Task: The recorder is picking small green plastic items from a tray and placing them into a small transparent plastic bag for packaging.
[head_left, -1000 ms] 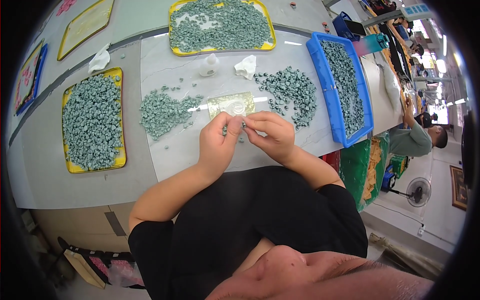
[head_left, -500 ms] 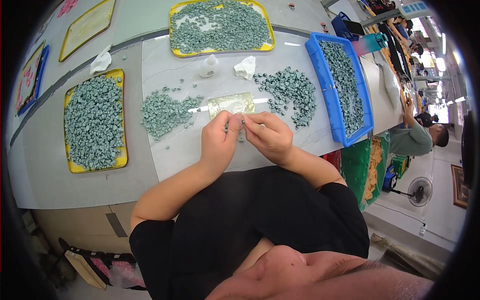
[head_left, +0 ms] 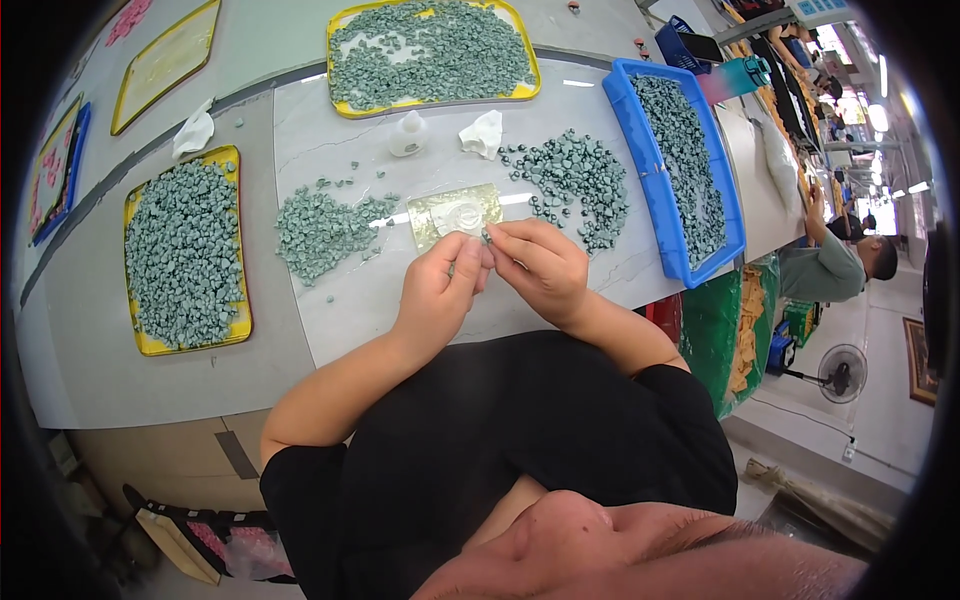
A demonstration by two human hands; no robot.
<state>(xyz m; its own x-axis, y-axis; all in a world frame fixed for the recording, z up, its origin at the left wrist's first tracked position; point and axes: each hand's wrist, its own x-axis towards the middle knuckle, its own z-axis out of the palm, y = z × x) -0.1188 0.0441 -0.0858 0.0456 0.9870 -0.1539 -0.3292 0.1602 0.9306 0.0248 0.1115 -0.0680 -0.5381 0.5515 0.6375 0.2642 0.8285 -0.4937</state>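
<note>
Head view, left hand [head_left: 437, 290] and right hand [head_left: 541, 268] together, apparently pinching a small grey piece [head_left: 486, 238].

Clear pouch [head_left: 455, 213] between two bead piles [head_left: 325, 228].

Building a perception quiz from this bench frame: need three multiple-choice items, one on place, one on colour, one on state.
1. Where is the blue tray?
A. At the person's right, on the table
B. At the person's left
C. On the floor

2. What colour is the rim of the tray at the person's left?
A. Red
B. Yellow
C. White

3. How are the left hand and right hand placed?
A. Far apart, flat on the table
B. One inside the blue tray
C. Fingertips together over the table, near a small grey-green piece

Answers: 1 A, it lies right of the dark pile. 2 B, its rim shows yellow. 3 C, the fingertips meet between the two loose piles.
</note>
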